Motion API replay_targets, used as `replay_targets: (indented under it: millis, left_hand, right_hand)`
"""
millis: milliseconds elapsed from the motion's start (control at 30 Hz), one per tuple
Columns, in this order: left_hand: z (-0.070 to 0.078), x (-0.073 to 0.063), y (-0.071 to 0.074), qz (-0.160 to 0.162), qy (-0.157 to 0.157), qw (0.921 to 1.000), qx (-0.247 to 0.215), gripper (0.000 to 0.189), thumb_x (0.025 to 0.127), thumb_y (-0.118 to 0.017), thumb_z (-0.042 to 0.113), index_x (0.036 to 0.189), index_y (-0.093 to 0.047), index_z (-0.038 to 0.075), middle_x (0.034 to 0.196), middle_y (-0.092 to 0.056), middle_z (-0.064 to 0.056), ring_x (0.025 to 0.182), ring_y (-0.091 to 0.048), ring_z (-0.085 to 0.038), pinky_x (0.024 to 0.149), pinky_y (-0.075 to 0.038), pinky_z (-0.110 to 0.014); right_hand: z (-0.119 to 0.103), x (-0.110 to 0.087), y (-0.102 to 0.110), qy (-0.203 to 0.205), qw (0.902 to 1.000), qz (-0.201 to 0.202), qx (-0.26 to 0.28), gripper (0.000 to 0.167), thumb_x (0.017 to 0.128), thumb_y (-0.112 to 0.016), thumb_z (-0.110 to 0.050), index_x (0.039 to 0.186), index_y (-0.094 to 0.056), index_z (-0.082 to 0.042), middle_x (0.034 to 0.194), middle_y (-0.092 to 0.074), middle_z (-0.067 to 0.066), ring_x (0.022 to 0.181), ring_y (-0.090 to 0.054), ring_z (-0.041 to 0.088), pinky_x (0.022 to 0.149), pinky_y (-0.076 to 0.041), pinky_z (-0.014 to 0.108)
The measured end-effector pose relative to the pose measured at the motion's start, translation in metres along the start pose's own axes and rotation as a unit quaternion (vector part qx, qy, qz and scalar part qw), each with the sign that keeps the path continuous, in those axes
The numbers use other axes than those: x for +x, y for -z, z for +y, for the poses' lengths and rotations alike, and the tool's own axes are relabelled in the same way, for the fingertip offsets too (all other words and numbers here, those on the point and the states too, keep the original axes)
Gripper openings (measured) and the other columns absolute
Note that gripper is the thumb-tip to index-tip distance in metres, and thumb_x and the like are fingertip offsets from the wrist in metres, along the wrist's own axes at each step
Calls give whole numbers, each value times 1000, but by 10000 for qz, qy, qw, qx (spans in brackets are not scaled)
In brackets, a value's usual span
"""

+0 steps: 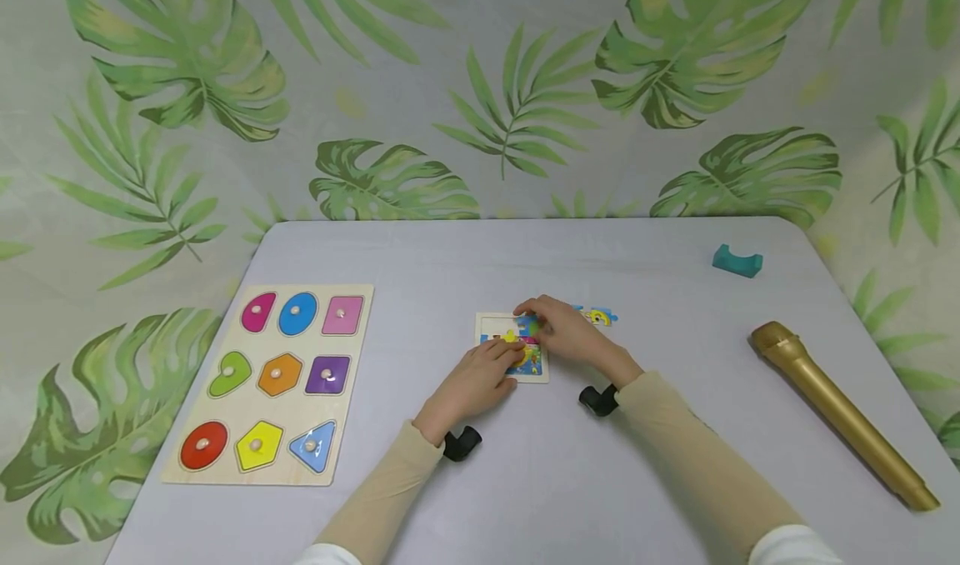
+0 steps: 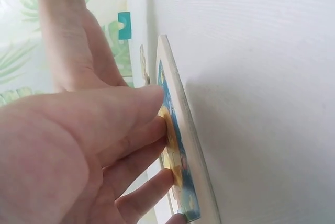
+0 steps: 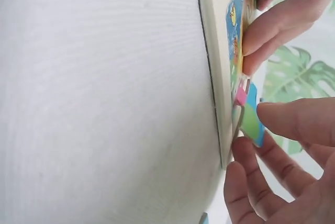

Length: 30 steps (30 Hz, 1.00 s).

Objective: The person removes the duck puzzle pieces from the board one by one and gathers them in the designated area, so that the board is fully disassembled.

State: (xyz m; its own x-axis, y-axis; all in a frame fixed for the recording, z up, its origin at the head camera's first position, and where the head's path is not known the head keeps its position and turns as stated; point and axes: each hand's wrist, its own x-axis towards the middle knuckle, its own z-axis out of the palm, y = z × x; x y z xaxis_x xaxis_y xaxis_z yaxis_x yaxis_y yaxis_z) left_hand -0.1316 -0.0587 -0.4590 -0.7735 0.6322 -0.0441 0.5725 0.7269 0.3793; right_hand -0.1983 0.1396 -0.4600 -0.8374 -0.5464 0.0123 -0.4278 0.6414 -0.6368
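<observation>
Right hand [image 1: 566, 329]: thumb and fingers pinch a blue-and-green puzzle piece [image 3: 252, 122]. Piece is over the far right part of the small puzzle tray [image 1: 534, 379], tilted relative to the tray face; whether its lower edge touches the base cannot be told.

Left hand [image 1: 480, 376]: grips nothing. Fingers extended and slightly bent, tips resting on the assembled picture in the tray; thumb lies near the tray's near edge.

Tray: flat on the table [image 1: 540, 482], near the middle, pale wooden rim. Blue, yellow and pink picture areas fill the near part; pale backing shows at the far left. Much of the picture is covered by the hands.

Just beyond the right hand, to the right of the tray: loose puzzle work [image 1: 597, 316], blue with yellow, partly hidden by the hand; count of pieces unclear.

Both wrists carry a black camera mount [image 1: 600, 400] over beige sleeves.

Left side of table, well apart from the tray: wooden peg board [image 1: 225, 407], nine knobbed shapes in three rows. Far row: magenta rounded shape, blue oval, pink square. Middle row: green heart, orange hexagon, purple square. Near row: red circle, yellow pentagon, blue triangle.

Right side: gold microphone [image 1: 843, 415], lying slantwise, head toward the far side. Far right: teal block [image 1: 738, 266] with a curved notch.

Behind the table: pale cloth [image 1: 405, 107] printed with green leaves.
</observation>
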Motion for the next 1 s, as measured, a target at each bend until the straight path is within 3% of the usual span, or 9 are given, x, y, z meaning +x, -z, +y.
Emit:
replay_targets:
  millis: [100,300,500,700,1000]
  left_hand:
    - [0,0,0,-50,8,10000,-73,43,97,-58,19,136,-52,3,142,-46,-9,136,-34,-30,111,-26,-43]
    - [-1,1,0,-25,-33,9999,-134,43,96,-58,18,136,-52,3,142,-46,-9,136,-33,-30,111,-26,-43]
    - [-1,1,0,-70,15,9999,-108,43,97,-57,18,137,-51,3,143,-45,-9,136,-33,-30,111,-26,-43]
    - [0,1,0,-52,-2,9999,-137,43,97,-57,18,137,-51,3,144,-44,-8,136,-32,-31,110,-27,-43]
    - [1,-1,-1,-37,45,9999,-148,44,97,-57,17,138,-50,3,144,-44,-9,136,-32,-31,112,-24,-42]
  right_hand:
    - [3,3,-2,-14,9999,56,130,35,85,-56,8,117,-62,-6,105,-59,7,86,-51,22,78,-46,36]
    - [8,10,-2,-375,9972,121,637,27,86,-57,7,107,-65,-8,106,-62,9,87,-56,24,80,-49,38]
    - [18,8,8,-728,9854,325,1502,23,86,-56,5,104,-66,-5,100,-59,11,77,-54,23,66,-48,31]
    - [37,-11,32,-875,9798,505,1727,21,87,-56,4,107,-65,3,100,-58,18,74,-52,23,59,-48,30]
    - [74,-46,68,-1447,9736,663,1636,24,90,-53,3,112,-62,6,104,-59,22,77,-52,22,62,-49,29]
